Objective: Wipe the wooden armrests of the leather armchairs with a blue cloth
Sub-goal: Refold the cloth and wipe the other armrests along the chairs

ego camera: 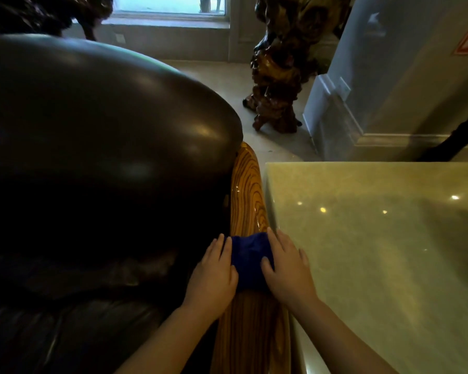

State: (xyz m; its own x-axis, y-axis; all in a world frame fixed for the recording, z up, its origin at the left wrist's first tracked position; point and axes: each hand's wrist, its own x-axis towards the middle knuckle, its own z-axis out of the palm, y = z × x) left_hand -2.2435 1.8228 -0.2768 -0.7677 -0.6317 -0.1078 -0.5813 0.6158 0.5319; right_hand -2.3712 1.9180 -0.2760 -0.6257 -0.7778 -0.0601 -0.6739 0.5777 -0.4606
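Note:
A glossy striped wooden armrest (247, 190) runs from the bottom centre up along the right side of a dark leather armchair (100, 147). A blue cloth (249, 261) lies draped across the armrest about midway along it. My left hand (214, 276) presses the cloth's left edge with fingers flat. My right hand (287, 268) presses its right edge, thumb lying on the cloth. Both hands pin the cloth against the wood from either side.
A polished beige stone table (376, 238) stands tight against the armrest's right side. A gnarled root-wood sculpture (278, 76) stands on the tiled floor beyond, next to a pale column base (343, 109). A window (170, 6) sits at the back.

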